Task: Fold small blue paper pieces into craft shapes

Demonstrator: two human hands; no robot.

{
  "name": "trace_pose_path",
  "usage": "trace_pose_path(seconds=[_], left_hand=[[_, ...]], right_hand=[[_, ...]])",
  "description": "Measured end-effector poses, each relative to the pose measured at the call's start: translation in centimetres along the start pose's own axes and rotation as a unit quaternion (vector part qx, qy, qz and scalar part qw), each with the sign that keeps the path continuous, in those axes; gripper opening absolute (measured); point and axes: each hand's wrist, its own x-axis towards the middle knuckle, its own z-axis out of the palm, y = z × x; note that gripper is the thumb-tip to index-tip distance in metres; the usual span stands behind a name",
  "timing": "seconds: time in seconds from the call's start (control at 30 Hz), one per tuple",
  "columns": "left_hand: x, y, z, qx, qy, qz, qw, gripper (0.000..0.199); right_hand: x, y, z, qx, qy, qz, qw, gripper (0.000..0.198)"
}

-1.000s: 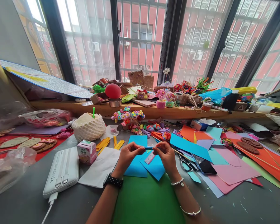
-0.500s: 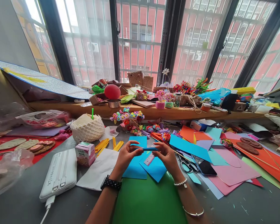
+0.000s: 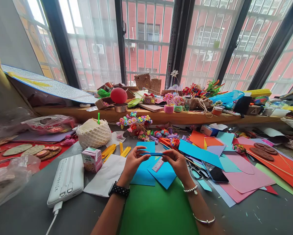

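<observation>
Between my two hands a narrow folded strip of blue paper [image 3: 154,154] is held up level. My left hand [image 3: 136,160] pinches its left end between thumb and fingers, and my right hand [image 3: 175,161] pinches the right end. Under the hands lie blue paper sheets [image 3: 143,178], with a small pink-and-white ruler [image 3: 158,165] on one of them. A green mat [image 3: 158,209] stretches below my forearms. To the right of my right hand, scissors [image 3: 196,171] rest beside a phone [image 3: 216,172].
At left stand a white power bank [image 3: 66,179] with a cable, a pink drink carton [image 3: 92,160] and a net-wrapped coconut [image 3: 94,133] with a green straw. A white tissue [image 3: 106,176] lies near the yellow folded strips [image 3: 109,151]. Coloured paper [image 3: 249,179] spreads to the right.
The blue strip is seen more edge-on, tilted slightly between my fingers. Both hands keep their pinch. The whole view has shifted a little, so everything sits slightly further right.
</observation>
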Motion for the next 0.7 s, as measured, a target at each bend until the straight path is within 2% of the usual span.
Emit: trace_pose_path(seconds=[0.47, 0.7], left_hand=[[-0.25, 0.49, 0.04, -0.029, 0.001, -0.016, 0.999, 0.037], [-0.41, 0.12, 0.42, 0.023, -0.044, 0.026, 0.998, 0.034]], right_hand=[[-0.09, -0.51, -0.09, -0.028, 0.002, 0.008, 1.0, 0.015], [-0.16, -0.05, 0.23, -0.044, -0.052, 0.023, 0.997, 0.02]])
